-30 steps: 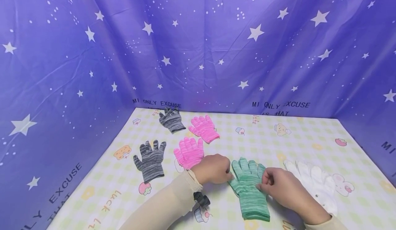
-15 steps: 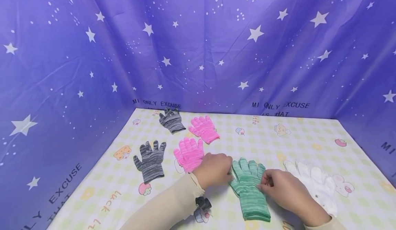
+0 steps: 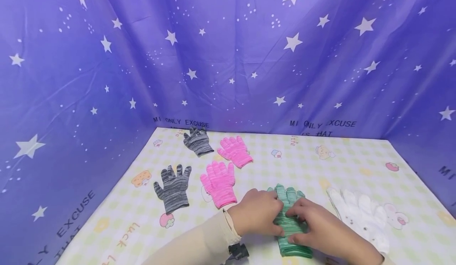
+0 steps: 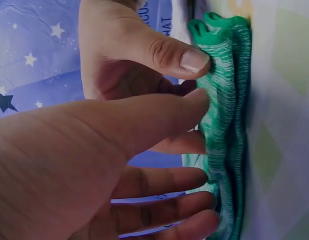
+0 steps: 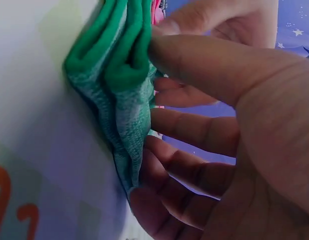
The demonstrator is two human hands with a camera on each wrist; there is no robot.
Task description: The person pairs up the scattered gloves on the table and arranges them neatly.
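Two green knitted gloves (image 3: 289,221) lie stacked flat on the table, fingers pointing away and cuffs toward me; both cuffs show in the right wrist view. My left hand (image 3: 259,213) rests its thumb and fingertips on the upper glove's left side. From the right, the fingertips of my right hand (image 3: 322,227) touch the same glove. Fingers of both hands are spread and slightly bent, and no pinch of fabric shows. Part of the glove fingers is hidden behind the left hand. In the left wrist view the green gloves (image 4: 224,95) stay against the tabletop.
White gloves (image 3: 363,215) lie to the right, partly behind my right forearm. Two pink gloves (image 3: 220,183) and two dark grey gloves (image 3: 174,189) lie apart on the left half of the checked tablecloth (image 3: 270,170). A purple star-printed curtain (image 3: 235,59) surrounds the table.
Both hands have moved inward from the green gloves' side edges to lie over the top glove. Their fingers have spread. The near pink glove is now fully uncovered.
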